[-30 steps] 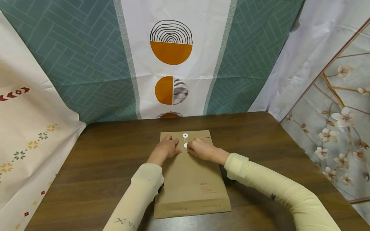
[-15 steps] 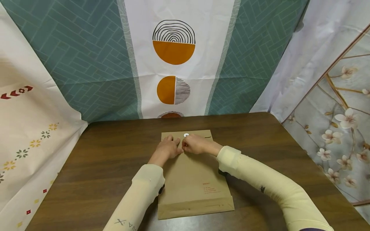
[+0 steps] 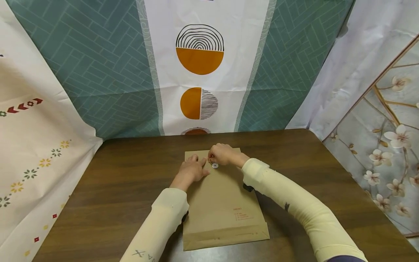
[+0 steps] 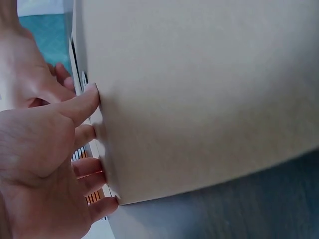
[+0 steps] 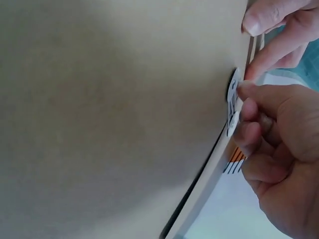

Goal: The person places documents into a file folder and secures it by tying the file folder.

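A brown kraft document envelope (image 3: 226, 200) lies flat on the table, its flap end away from me. My left hand (image 3: 192, 169) rests on its upper left part with fingers spread, pressing the paper. At the flap, my right hand (image 3: 223, 154) has its fingers curled, with thumb and forefinger pinched together beside the white button (image 3: 215, 165). In the right wrist view, two white discs carry a thin string (image 5: 231, 107) wound between them. The fingertips appear to pinch the loose end of this string, which is too fine to make out. The upper disc is hidden by my right hand in the head view.
The dark wooden table (image 3: 137, 174) extends on both sides of the envelope. A green and white patterned curtain (image 3: 124, 72) hangs behind its far edge. Cloths hang on the left and right, including a flowered one (image 3: 386, 163).
My right hand has swept from the lower button's right, across below the buttons, then up over the upper one, uncovering the lower button. The left hand stays on the envelope.
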`<state>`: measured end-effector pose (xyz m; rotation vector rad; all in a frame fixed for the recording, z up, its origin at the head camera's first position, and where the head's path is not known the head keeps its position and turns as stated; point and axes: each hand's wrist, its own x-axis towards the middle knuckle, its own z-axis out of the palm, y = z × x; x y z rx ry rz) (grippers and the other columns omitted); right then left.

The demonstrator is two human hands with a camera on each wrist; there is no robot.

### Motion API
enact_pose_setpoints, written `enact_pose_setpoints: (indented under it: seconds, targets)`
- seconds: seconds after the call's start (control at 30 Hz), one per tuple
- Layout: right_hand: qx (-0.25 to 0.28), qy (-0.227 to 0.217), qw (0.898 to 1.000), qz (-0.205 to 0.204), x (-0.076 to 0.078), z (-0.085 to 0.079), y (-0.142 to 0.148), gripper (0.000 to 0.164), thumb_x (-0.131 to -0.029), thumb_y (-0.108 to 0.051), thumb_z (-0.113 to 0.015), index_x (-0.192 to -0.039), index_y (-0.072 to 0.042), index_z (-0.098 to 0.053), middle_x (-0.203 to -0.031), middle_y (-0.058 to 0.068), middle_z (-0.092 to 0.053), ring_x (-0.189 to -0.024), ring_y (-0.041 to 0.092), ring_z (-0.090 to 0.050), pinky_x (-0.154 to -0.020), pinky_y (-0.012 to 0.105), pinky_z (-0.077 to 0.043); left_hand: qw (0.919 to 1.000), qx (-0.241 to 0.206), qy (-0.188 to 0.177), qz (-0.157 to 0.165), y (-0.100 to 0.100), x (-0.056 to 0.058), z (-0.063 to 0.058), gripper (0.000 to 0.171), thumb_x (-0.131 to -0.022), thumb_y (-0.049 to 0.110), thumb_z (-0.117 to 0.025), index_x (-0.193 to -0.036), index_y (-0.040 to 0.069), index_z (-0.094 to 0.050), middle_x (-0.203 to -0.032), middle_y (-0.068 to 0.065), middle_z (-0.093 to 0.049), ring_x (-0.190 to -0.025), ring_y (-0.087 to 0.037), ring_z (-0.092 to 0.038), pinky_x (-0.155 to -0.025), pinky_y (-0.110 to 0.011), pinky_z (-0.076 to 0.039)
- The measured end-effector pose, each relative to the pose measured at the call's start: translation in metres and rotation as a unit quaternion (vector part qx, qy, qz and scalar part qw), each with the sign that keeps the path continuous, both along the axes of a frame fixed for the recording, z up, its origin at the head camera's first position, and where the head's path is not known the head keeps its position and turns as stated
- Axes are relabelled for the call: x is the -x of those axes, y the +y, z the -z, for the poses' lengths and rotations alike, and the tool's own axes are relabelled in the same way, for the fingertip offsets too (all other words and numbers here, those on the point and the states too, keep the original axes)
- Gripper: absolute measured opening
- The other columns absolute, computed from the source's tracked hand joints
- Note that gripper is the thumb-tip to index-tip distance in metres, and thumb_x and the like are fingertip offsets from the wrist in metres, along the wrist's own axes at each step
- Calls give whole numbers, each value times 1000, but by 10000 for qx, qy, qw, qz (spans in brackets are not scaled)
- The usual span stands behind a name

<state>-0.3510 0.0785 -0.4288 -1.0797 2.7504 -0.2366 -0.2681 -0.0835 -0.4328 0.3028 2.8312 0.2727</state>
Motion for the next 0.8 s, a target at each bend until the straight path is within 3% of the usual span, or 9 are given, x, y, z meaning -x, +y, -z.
enact_pose_setpoints:
  seconds: [0.37, 0.57, 0.8]
  targets:
    - [625, 355, 9974, 72, -2, 2, 15, 10, -95, -12, -72, -92, -6, -78, -82, 0, -73, -60, 7, -57, -58, 24, -49, 10000, -27, 89, -17, 1, -3, 0, 66, -103, 45, -57, -161, 18, -37, -152, -17, -38, -142, -36, -38, -116, -56, -30]
    - [696, 180, 9974, 105, -3, 4, 26, 12, -94, -7, -69, -83, -6, -75, -73, -2, -66, -57, 7, -52, -55, 22, -45, 10000, 6, 89, 37, 3, -2, 3, 67, -104, 46, -56, -161, 18, -36, -153, -18, -38, -143, -36, -37, -116, -56, -30]
    - [827, 325, 9949, -480, -8, 9, 40, 16, -96, -4, -68, -81, -7, -70, -69, -6, -56, -56, 5, -43, -56, 21, -38, 10000, 3, 66, -13, 2, -2, 1, 67, -104, 45, -56, -161, 18, -35, -155, -18, -36, -146, -37, -34, -117, -57, -28]
